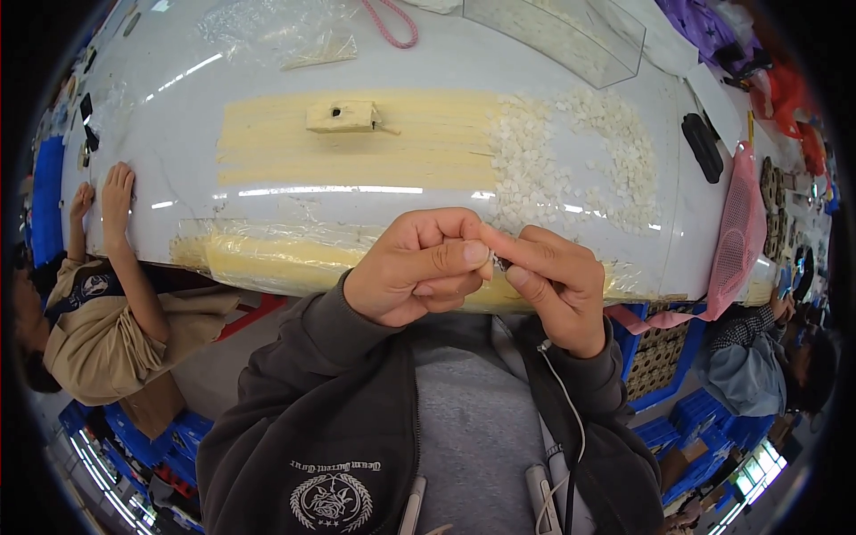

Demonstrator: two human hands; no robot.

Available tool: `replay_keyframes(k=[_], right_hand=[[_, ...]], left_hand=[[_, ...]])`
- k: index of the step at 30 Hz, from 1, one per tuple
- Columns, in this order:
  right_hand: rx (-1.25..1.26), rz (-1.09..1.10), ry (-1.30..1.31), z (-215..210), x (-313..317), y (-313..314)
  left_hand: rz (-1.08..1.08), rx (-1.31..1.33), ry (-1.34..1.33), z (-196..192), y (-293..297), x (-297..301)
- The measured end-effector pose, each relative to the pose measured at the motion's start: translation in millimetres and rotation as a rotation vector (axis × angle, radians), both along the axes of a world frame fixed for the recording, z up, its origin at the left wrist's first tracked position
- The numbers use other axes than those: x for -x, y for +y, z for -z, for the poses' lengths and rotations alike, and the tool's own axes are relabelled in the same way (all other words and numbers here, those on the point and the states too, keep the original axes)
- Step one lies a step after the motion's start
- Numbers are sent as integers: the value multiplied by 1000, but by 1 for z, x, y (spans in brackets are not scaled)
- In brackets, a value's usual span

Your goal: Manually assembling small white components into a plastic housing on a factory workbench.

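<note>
My left hand (415, 272) and my right hand (557, 281) meet over the table's near edge, fingertips together. Between them sits a tiny dark and whitish piece (499, 262), mostly covered by the fingers, so its kind does not show. The right thumb and forefinger pinch it. My left thumb presses against the curled forefinger right beside it; what lies inside that pinch is hidden. Beyond the hands, small white chips (526, 160) lie scattered at the end of a yellow taped strip (428, 134). A pale yellow block with a dark hole (343, 116) rests on that strip.
A clear tray of white chips (571, 40) stands at the back. A black case (702, 147) and a pink mesh bag (738, 223) are at the right. A pink cord (401, 31) lies far off. Co-workers sit on both sides, one with a forearm (134, 267) on the table.
</note>
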State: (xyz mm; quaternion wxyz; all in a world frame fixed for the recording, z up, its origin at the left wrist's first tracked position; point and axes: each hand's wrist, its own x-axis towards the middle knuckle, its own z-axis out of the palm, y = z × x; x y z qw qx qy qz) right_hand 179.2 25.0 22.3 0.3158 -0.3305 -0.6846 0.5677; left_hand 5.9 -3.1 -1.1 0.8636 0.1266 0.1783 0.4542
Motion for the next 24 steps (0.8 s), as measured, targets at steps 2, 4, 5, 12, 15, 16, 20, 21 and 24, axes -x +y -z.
replay_keyframes(k=[2,4,5,12,15,16,20,21,24], right_hand=[[-1,6,4,0,1,-1],[-3,11,5,0,2,-1],[-26,58,-33,1,5,-2],[-47,387,-221,-2,12,4],[-102,402,-312,1,10,7],[-175,348,-377,5,9,8],[-330,239,-548,9,12,8],[-340,244,-589,9,15,8],[-361,253,-671,8,21,8]], left_hand=[[-3,-22,20,-2,1,0],[-3,-34,30,-2,1,0],[-8,-18,35,-2,1,0],[-143,28,-114,8,2,6],[-202,31,-133,12,2,13],[-227,34,-96,13,2,16],[-265,43,-36,13,2,22],[-254,48,-47,12,2,23],[-230,57,-69,10,1,25]])
